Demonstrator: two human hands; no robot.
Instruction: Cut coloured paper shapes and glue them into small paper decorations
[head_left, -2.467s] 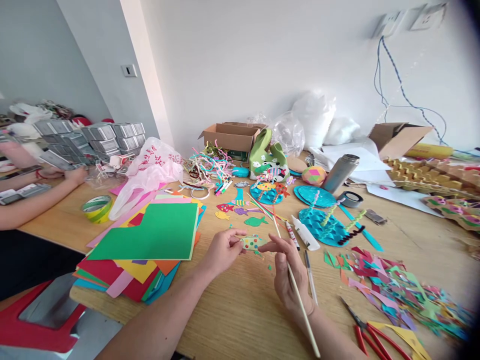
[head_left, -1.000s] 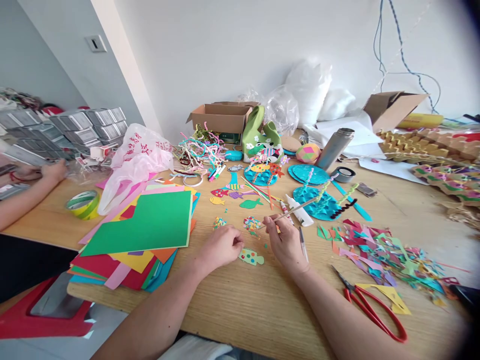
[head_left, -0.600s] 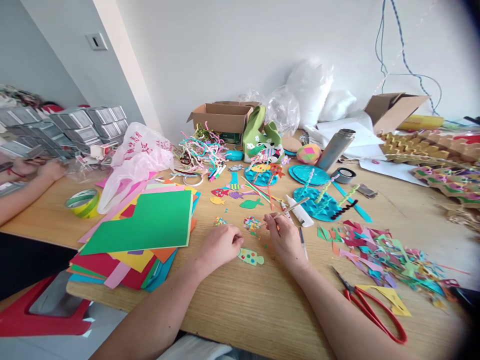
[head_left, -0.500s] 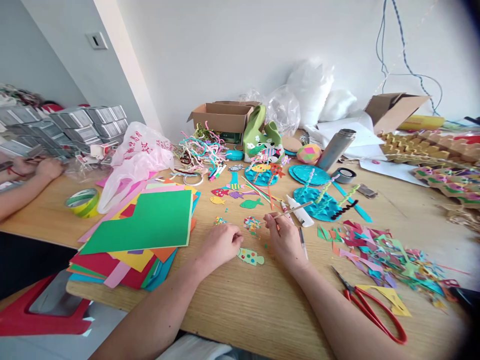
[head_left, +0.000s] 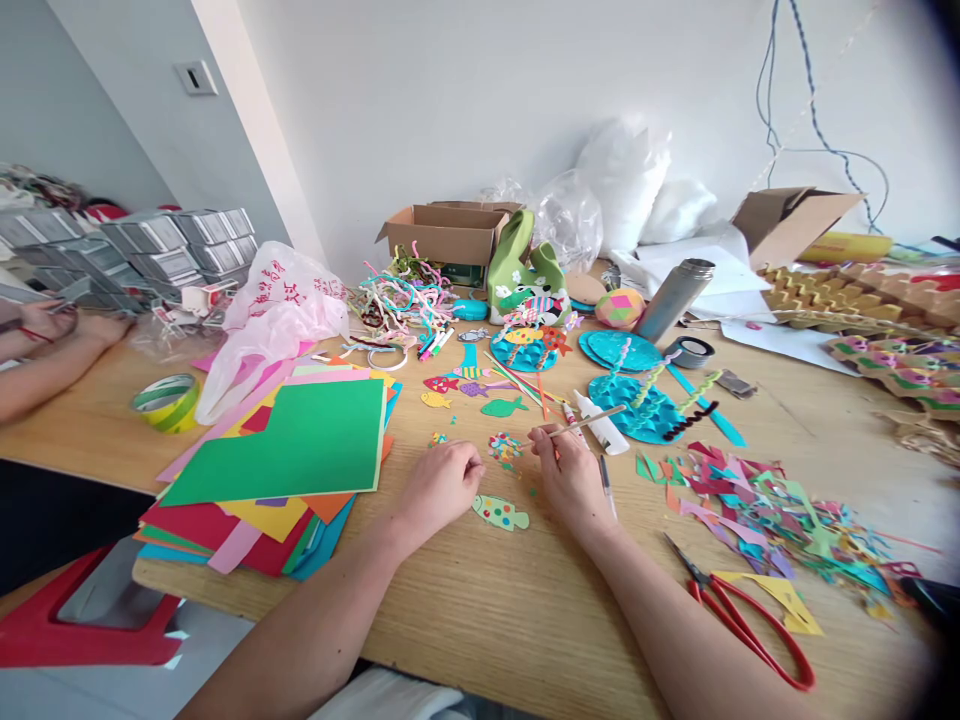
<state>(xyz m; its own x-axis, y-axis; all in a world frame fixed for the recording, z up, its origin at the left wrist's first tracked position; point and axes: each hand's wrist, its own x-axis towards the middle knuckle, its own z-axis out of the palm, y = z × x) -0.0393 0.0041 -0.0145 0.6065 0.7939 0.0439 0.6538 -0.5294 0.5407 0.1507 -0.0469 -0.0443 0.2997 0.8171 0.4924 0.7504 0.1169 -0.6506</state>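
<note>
My right hand point(head_left: 568, 478) pinches a thin wooden stick point(head_left: 594, 420), its tip low beside a small pile of colourful paper dots point(head_left: 504, 446). My left hand point(head_left: 448, 480) rests on the table with fingers curled together; whether anything is in them is hidden. Just right of its fingertips lies a pale green paper fish point(head_left: 501, 513) decorated with coloured dots. A smaller cluster of paper bits point(head_left: 438, 439) sits behind my left hand. Further back are several cut paper fish, among them a green fish point(head_left: 503, 407) and a yellow fish point(head_left: 436, 399).
Stacked coloured paper point(head_left: 300, 440) lies at left, near green tape point(head_left: 166, 402). Red-handled scissors point(head_left: 739, 610) and paper scraps point(head_left: 780, 510) are at right. A white glue bottle point(head_left: 602, 425) and steel flask point(head_left: 675, 298) are behind my right hand. Another person's hands point(head_left: 97, 328) work at far left.
My hands hold nearly the same places, the stick still in my right hand. At far left, the other person's hands have shifted slightly. The view has moved a little.
</note>
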